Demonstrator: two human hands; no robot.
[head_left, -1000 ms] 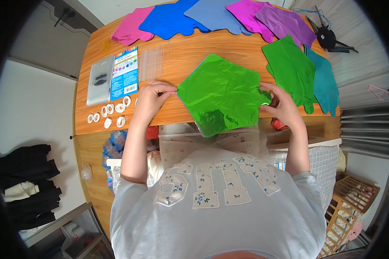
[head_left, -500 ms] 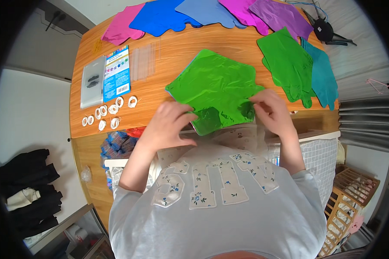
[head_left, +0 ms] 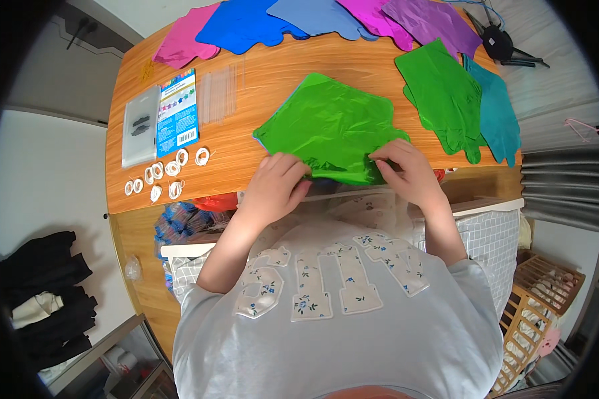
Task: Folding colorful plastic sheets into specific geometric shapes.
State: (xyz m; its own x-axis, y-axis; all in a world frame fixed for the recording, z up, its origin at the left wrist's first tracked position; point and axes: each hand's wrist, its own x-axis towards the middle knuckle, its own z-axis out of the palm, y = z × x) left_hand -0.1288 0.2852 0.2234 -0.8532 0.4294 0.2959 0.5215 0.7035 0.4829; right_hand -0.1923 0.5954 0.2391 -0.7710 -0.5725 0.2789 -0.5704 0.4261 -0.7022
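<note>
A green foil sheet is pinched along its near border by two bare hands at the front of a wooden table.

The border is nipped between finger and thumb by the left hand (head_left: 279, 187) at its left end and by the right hand (head_left: 409, 173) slightly farther in; neither hand is clearly nearer. The green foil sheet (head_left: 336, 123) is spread away from both grips, seemingly wider side to side, its near border at the front edge of the wooden table (head_left: 273, 86). Wood grain is seen left of it, toward white ribbon rolls (head_left: 173, 169) and clear strips (head_left: 217, 95), and beyond it. A narrower gap is left before the green foil stack (head_left: 439, 100) at right; pink foil (head_left: 186, 36) and blue foil (head_left: 249, 26) are laid along the far side.
</note>
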